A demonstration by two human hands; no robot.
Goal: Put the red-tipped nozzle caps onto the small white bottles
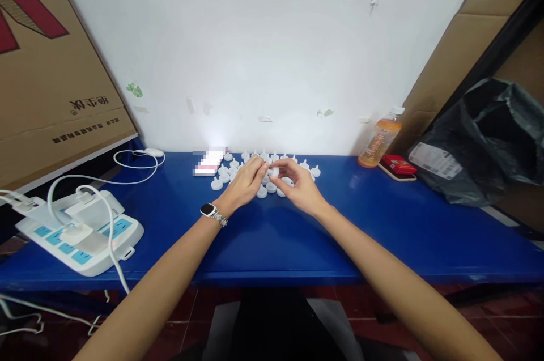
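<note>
Both hands meet over a cluster of small white tea-light candles (263,171) at the back of the blue table (272,236). The left hand (244,182), with a watch (209,210) on its wrist, has its fingers curled and its fingertips closed on one small white candle (274,171). The right hand (301,184) pinches the same candle from the other side with thumb and forefinger, so the piece sits between the two hands, lifted just above the cluster. Neither hand is spread; both are drawn in to a fine grip. What exactly the fingers do to the candle is too small to tell.

As to progress, my judgement is that the work is somewhere in the middle: many candles already stand in rough rows, wick tips up, around and behind the hands, and one is being handled. None can be seen glowing, and I cannot tell finished ones from unfinished.

Just left of the cluster lies a small blurred packet (208,162). Far left of it, near the table's front edge, sits a white power strip (80,233) with plugs and white cables (136,165). Right of the cluster, against the wall, stand an orange drink bottle (378,143) and a small red box (398,166), with a dark plastic bag (484,140) beyond. A cardboard box (46,66) leans at the far left.
</note>
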